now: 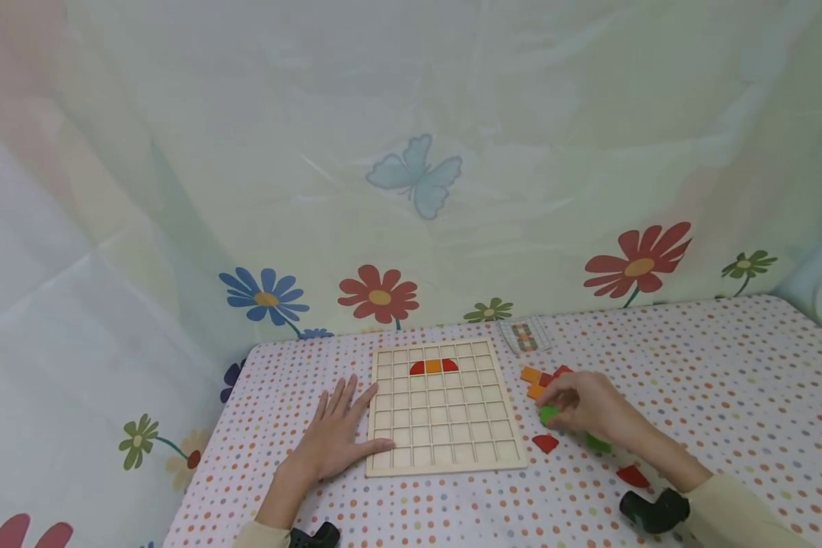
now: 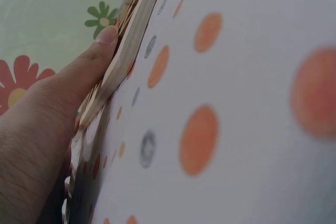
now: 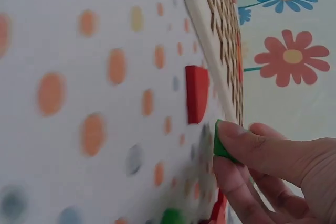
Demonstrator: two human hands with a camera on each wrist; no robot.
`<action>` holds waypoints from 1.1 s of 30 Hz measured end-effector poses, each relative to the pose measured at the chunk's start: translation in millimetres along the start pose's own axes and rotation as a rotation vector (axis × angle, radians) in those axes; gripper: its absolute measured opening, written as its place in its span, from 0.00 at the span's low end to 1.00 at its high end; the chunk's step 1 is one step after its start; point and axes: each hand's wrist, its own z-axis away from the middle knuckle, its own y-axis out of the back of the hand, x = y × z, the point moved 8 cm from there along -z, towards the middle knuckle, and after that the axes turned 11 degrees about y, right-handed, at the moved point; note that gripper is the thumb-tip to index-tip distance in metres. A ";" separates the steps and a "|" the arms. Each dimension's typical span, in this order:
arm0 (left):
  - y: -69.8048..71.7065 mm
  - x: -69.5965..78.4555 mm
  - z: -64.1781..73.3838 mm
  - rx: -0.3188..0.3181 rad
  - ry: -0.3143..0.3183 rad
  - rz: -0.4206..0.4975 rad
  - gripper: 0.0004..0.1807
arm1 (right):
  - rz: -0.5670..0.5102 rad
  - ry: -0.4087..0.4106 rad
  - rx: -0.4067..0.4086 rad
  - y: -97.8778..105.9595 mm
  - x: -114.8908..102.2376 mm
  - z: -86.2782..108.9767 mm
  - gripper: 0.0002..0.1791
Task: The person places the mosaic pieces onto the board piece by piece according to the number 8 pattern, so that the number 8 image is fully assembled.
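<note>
A pale wooden grid board [image 1: 447, 416] lies on the table. Set into its upper rows are a red curved piece [image 1: 417, 368], an orange square piece [image 1: 434, 367] and another red curved piece [image 1: 450, 365]. My left hand [image 1: 332, 441] rests at the board's left edge with fingers spread and the thumb on the frame. To the right of the board, my right hand [image 1: 592, 411] pinches a small green block [image 3: 222, 144] between thumb and fingers. A red quarter-round piece [image 1: 545, 443] lies between that hand and the board. Part of the green block is hidden by the fingers.
Orange pieces [image 1: 530, 374] and red ones lie just beyond my right hand. Another green piece [image 1: 598, 443] and a red piece [image 1: 633, 476] sit beneath and nearer its wrist. A pattern card [image 1: 524, 335] lies behind the board, on the dotted tablecloth [image 1: 438, 511].
</note>
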 end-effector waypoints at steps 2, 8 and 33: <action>0.2 1.6 -0.2 0.006 -0.011 0.014 0.56 | 0.000 0.046 0.016 0.8 -7.4 -6.8 0.13; -0.7 -0.6 -0.6 0.004 -0.016 0.016 0.56 | -0.033 0.168 0.041 -12.6 -35.9 -44.3 0.13; -0.3 -0.5 -3.6 -0.023 0.020 0.000 0.55 | -0.143 0.276 -0.052 -101.6 -75.3 -136.7 0.09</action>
